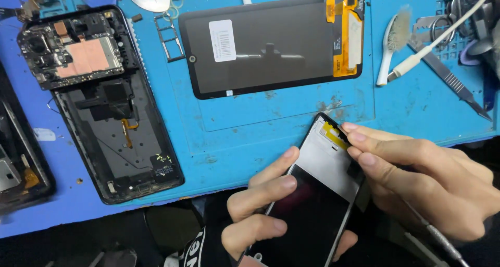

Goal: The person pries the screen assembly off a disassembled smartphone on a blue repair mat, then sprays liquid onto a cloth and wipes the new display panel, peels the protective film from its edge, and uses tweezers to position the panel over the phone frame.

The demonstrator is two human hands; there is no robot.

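My left hand (265, 204) grips the lower part of a phone screen assembly (317, 194), held tilted over the front edge of the blue mat (281, 126). Its back shows a grey plate, a dark panel and a yellow flex strip (335, 135) near the top. My right hand (422, 178) pinches that top corner at the yellow strip, and a thin metal tool (442, 241) runs under the palm. A second dark screen panel (271, 45) with an orange flex cable and a white sticker lies flat on the mat above.
An opened phone body (99, 100) with bare circuit board lies at the left, a SIM tray (169, 38) beside it. Another dark device (18, 157) sits at the far left edge. A white brush (393, 43), a metal blade (453, 82), a white cable and tweezers crowd the right.
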